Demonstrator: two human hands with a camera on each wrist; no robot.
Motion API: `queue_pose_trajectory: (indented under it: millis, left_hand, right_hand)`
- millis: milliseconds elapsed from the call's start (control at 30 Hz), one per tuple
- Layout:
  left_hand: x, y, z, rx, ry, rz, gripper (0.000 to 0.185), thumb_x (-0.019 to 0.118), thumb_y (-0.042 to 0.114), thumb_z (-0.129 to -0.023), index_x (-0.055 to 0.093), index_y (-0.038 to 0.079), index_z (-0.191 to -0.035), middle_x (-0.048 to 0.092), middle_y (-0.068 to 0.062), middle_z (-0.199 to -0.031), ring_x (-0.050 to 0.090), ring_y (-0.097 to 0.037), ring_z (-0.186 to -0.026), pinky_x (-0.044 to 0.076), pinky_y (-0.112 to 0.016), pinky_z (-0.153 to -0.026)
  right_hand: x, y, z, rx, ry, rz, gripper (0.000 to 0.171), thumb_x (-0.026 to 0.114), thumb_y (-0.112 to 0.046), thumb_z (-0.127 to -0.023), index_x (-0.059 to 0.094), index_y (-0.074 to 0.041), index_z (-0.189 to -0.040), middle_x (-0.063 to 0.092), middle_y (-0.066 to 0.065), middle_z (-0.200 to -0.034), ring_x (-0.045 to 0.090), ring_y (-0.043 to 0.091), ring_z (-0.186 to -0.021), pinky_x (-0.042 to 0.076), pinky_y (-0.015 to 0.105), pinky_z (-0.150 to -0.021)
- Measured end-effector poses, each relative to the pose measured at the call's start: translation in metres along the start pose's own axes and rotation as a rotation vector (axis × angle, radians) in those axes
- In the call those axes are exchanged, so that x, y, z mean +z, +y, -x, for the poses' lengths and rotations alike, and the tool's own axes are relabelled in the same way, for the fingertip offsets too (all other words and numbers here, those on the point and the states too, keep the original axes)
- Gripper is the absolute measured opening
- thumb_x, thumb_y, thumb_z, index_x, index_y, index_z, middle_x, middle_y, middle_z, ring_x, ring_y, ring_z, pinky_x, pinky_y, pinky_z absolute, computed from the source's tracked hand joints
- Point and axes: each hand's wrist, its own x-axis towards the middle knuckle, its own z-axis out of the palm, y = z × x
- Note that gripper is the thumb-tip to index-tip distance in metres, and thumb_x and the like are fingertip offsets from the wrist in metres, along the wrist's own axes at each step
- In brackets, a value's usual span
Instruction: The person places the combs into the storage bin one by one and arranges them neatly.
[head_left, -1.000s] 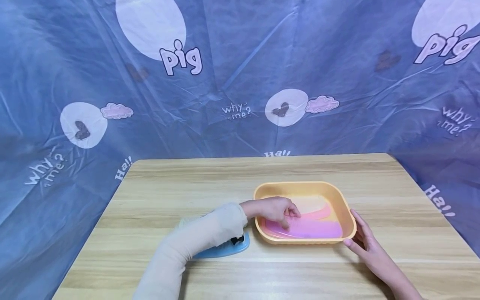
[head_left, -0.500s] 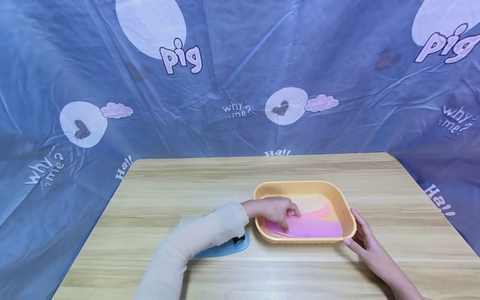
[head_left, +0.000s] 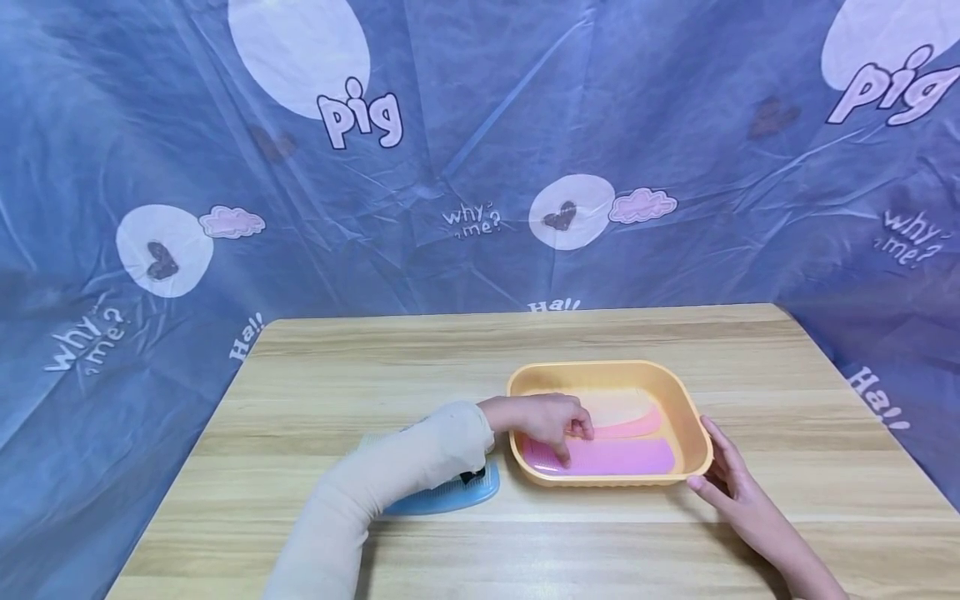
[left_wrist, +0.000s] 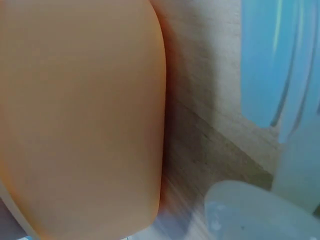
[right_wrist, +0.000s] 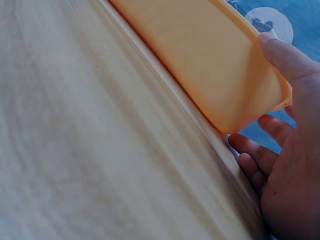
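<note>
A yellow-orange plastic basin (head_left: 611,481) stands right of centre on the table. My left hand (head_left: 546,418) reaches in over its left side, thumb and bent fingers pinching a purple comb (head_left: 622,457) across its width; the comb lies low along the near wall. Behind it lies a pink comb (head_left: 628,427). My right hand (head_left: 731,483) holds the basin's near right corner, thumb at the rim, fingers round the end. The right wrist view shows the thumb on the rim of the basin (right_wrist: 210,55) and the fingers curled below.
Beneath the left sleeve (head_left: 405,475) lies a blue comb (head_left: 450,497), with a pale green comb (head_left: 371,439) behind and a small black piece (head_left: 472,477) next to the blue one. The wooden table (head_left: 390,358) ends at a blue printed curtain (head_left: 450,150).
The purple comb has shifted slightly left and lies flatter, so a gap shows between it and the pink comb. My left fingers moved slightly left with it. The right hand has stayed put.
</note>
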Motion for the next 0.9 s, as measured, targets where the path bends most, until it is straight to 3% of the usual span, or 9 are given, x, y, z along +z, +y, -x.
queue_pose_trajectory:
  millis: [233,433,533,633,767,900]
  left_hand:
    - [-0.003,0.002,0.001,-0.023,-0.018,-0.044,0.048,0.082,0.019,-0.076,0.066,0.019,-0.120,0.058,0.005,-0.092,0.048,-0.007,-0.084,0.040,-0.016,-0.079]
    - [-0.003,0.003,0.000,-0.028,-0.020,-0.091,0.052,0.081,0.023,-0.077,0.064,0.023,-0.126,0.048,0.007,-0.076,0.045,-0.007,-0.075,0.039,-0.015,-0.077]
    - [-0.004,0.005,0.000,-0.037,-0.032,-0.119,0.056,0.081,0.025,-0.077,0.061,0.025,-0.130,0.048,0.004,-0.076,0.042,-0.009,-0.072,0.039,-0.016,-0.076]
    - [-0.005,0.007,0.000,-0.058,-0.043,-0.154,0.059,0.081,0.029,-0.077,0.059,0.029,-0.132,0.064,0.006,-0.103,0.047,-0.007,-0.080,0.040,-0.017,-0.076]
    - [-0.007,0.012,0.000,-0.085,-0.063,-0.220,0.064,0.082,0.034,-0.076,0.056,0.034,-0.134,0.054,0.008,-0.140,0.053,-0.005,-0.105,0.043,-0.018,-0.079]
    - [-0.011,0.015,-0.001,-0.122,-0.072,-0.279,0.066,0.081,0.040,-0.075,0.054,0.039,-0.135,0.050,0.011,-0.143,0.048,-0.006,-0.127,0.044,-0.021,-0.087]
  right_hand:
    - [-0.001,0.000,0.000,-0.009,-0.004,-0.004,0.082,0.052,0.014,-0.089,0.007,-0.006,-0.155,0.024,-0.032,-0.146,0.034,-0.022,-0.123,0.032,-0.002,-0.090]
    - [-0.002,0.001,-0.001,-0.009,-0.013,-0.013,0.082,0.051,0.015,-0.089,0.006,-0.004,-0.154,0.021,-0.030,-0.149,0.032,-0.022,-0.125,0.031,-0.002,-0.090]
    - [-0.002,0.001,0.000,-0.005,-0.012,-0.013,0.082,0.051,0.014,-0.089,0.005,-0.004,-0.154,0.021,-0.030,-0.149,0.031,-0.022,-0.126,0.031,-0.002,-0.091]
    - [-0.002,0.001,0.000,0.004,-0.014,-0.010,0.081,0.051,0.014,-0.090,0.005,-0.004,-0.154,0.020,-0.030,-0.148,0.031,-0.023,-0.126,0.030,-0.002,-0.090]
    - [-0.002,0.001,0.001,0.010,-0.015,-0.004,0.081,0.051,0.012,-0.091,0.005,-0.005,-0.155,0.020,-0.030,-0.149,0.030,-0.024,-0.126,0.030,-0.002,-0.090]
    - [-0.002,0.001,0.000,-0.001,-0.003,0.003,0.080,0.051,0.013,-0.091,0.005,-0.003,-0.154,0.020,-0.030,-0.149,0.030,-0.023,-0.126,0.030,-0.002,-0.091]
